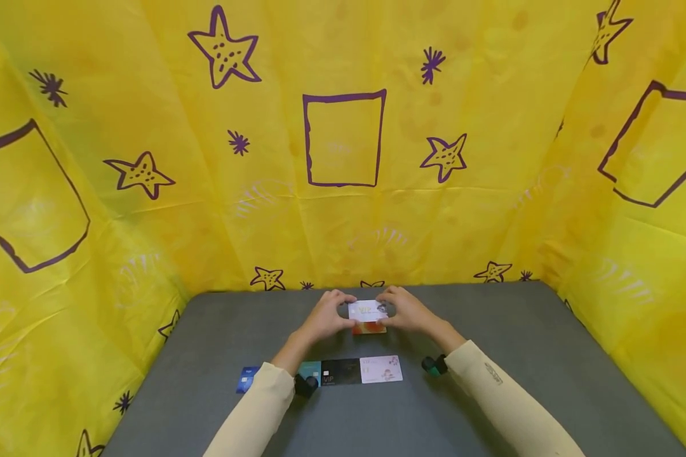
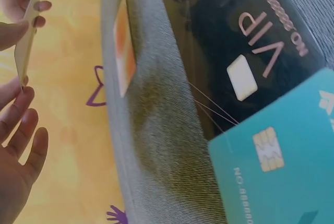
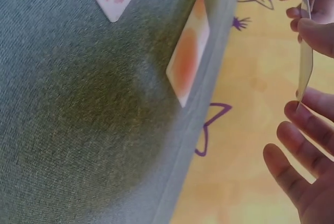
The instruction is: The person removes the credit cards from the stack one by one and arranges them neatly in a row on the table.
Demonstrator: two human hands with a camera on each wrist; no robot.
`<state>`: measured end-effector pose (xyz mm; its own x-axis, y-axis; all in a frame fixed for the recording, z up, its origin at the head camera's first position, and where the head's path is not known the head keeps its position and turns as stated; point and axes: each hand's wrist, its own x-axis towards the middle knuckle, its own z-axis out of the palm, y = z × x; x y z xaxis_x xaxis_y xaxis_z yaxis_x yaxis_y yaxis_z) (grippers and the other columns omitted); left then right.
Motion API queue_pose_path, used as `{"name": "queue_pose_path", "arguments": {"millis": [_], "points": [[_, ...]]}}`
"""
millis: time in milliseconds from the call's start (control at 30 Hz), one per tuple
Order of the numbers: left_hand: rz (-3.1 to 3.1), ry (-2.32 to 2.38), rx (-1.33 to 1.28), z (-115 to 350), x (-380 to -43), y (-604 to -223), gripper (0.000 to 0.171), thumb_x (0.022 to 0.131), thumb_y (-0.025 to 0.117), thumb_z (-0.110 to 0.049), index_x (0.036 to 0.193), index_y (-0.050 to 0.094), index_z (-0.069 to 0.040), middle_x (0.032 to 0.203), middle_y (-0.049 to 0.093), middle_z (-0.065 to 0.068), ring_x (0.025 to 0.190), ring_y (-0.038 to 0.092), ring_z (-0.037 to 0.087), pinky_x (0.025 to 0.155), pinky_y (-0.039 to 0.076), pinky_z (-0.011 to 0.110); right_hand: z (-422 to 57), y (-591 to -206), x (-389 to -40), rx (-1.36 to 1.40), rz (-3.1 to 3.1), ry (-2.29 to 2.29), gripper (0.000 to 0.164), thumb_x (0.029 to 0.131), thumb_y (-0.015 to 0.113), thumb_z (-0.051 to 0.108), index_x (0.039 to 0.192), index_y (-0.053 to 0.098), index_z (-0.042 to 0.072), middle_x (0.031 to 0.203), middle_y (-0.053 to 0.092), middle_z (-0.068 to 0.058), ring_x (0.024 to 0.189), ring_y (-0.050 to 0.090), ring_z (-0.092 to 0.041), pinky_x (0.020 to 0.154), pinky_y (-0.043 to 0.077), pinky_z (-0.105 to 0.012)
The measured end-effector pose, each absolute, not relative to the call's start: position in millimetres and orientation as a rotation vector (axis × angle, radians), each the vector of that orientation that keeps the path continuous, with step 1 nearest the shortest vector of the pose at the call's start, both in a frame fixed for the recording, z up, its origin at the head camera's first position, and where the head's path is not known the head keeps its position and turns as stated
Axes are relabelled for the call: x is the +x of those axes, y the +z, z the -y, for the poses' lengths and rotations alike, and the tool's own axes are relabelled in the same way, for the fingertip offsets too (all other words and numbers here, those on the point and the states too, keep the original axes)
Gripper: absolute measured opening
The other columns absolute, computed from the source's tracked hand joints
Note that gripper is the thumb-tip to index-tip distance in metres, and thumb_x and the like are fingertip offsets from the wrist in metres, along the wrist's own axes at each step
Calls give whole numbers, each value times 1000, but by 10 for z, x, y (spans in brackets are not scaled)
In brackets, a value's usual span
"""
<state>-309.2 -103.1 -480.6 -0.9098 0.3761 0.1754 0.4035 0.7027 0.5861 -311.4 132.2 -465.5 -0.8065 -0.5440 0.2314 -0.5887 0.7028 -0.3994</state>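
Observation:
A white card with gold "VIP" lettering (image 1: 368, 310) is held up above the table between both hands. My left hand (image 1: 324, 315) pinches its left end, and my right hand (image 1: 410, 311) pinches its right end. Seen nearly edge-on in the left wrist view, the white card (image 2: 25, 44) has fingertips at both ends. The right wrist view also shows the white card (image 3: 306, 62) from the side, looking slightly bent. Below it, an orange-red card (image 1: 369, 328) lies on the table, apart from the held one.
Nearer on the grey table (image 1: 491, 362) lies a row of cards: blue (image 1: 246, 379), teal (image 1: 311, 370), black VIP (image 1: 343, 371) and pale pink with blossoms (image 1: 380, 369). The left forearm partly covers the blue and teal ones. Yellow patterned cloth (image 1: 343, 235) encloses the table's back and sides.

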Motion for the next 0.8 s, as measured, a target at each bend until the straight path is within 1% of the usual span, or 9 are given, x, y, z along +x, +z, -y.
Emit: {"name": "queue_pose_path", "arguments": {"millis": [200, 400, 533, 633, 800], "points": [[2825, -998, -679, 1015, -3027, -4753, 51, 76, 82, -32, 121, 66, -11, 114, 58, 6, 109, 49, 24, 93, 45, 45, -1344, -4653, -3053, 910, 2776, 764, 47, 78, 80, 26, 117, 67, 2, 111, 62, -10, 101, 56, -25, 88, 48, -44], [2795, -995, -669, 986, -2959, -4667, 51, 75, 83, -29, 120, 67, -10, 113, 59, 7, 109, 49, 25, 92, 45, 46, -1367, -4584, -2991, 906, 2724, 797, 46, 76, 82, 24, 114, 67, 3, 110, 62, -9, 101, 56, -26, 87, 48, -45], [2803, -977, -635, 954, -2891, -4595, 53, 75, 83, -32, 121, 67, -12, 113, 60, 6, 109, 49, 24, 91, 46, 45, -1391, -4532, -2943, 916, 2711, 812, 45, 76, 82, 23, 114, 67, 3, 110, 62, -9, 101, 56, -26, 86, 48, -45], [2810, -964, -626, 925, -2837, -4554, 53, 74, 83, -34, 121, 67, -13, 112, 60, 6, 106, 50, 23, 88, 46, 42, -1419, -4505, -2903, 904, 2721, 840, 45, 77, 82, 21, 116, 67, 4, 111, 62, -9, 101, 56, -26, 86, 48, -45], [2813, -993, -630, 876, -2767, -4513, 52, 74, 83, -31, 119, 68, -12, 114, 61, 9, 102, 49, 23, 82, 45, 38, -1467, -4464, -2828, 872, 2739, 888, 46, 77, 82, 20, 118, 67, 5, 113, 62, -9, 103, 55, -26, 86, 47, -44]]}}
